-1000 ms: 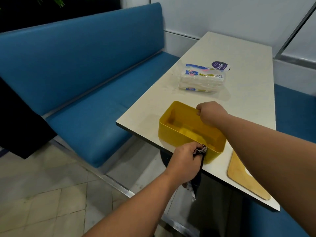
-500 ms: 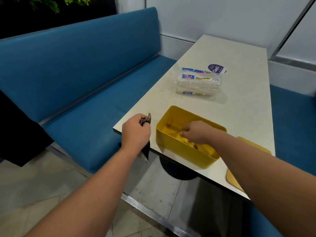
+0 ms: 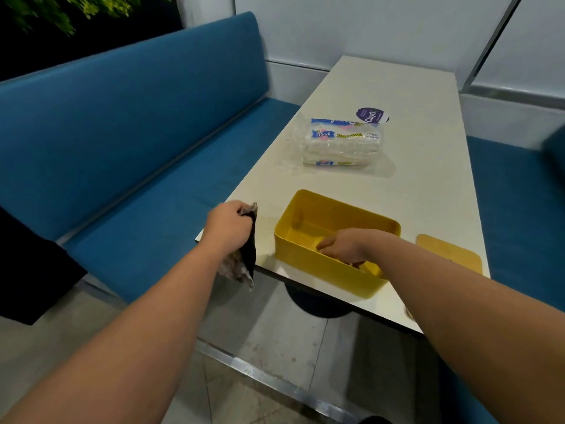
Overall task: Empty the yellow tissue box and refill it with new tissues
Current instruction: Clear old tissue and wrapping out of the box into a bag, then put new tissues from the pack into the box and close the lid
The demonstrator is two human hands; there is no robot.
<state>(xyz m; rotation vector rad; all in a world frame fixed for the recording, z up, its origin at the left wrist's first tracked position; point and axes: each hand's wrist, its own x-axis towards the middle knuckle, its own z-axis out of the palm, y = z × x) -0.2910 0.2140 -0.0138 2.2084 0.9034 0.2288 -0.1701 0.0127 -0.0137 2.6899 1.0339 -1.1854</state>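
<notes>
The yellow tissue box [image 3: 321, 270] stands open near the table's front edge, and no tissues show inside it. My right hand [image 3: 342, 246] reaches over the near wall into the box with fingers pointing left and down; I see nothing held in it. My left hand [image 3: 227, 223] grips a dark cloth [image 3: 247, 255] that hangs down at the table's front left corner, left of the box. A sealed pack of new tissues [image 3: 339, 145] lies farther back on the table. The box's flat yellow lid [image 3: 449, 252] lies to the right of the box.
The white table [image 3: 412, 185] runs away from me to the wall. A purple round sticker [image 3: 371, 115] sits behind the pack. Blue benches flank the table, one on the left [image 3: 137, 142] and one on the right [image 3: 513, 209]. The table's dark pedestal base [image 3: 315, 304] stands on the tiled floor.
My left hand carried the cloth from the box's near wall leftward to the table corner. My right hand left the far rim and went down into the box.
</notes>
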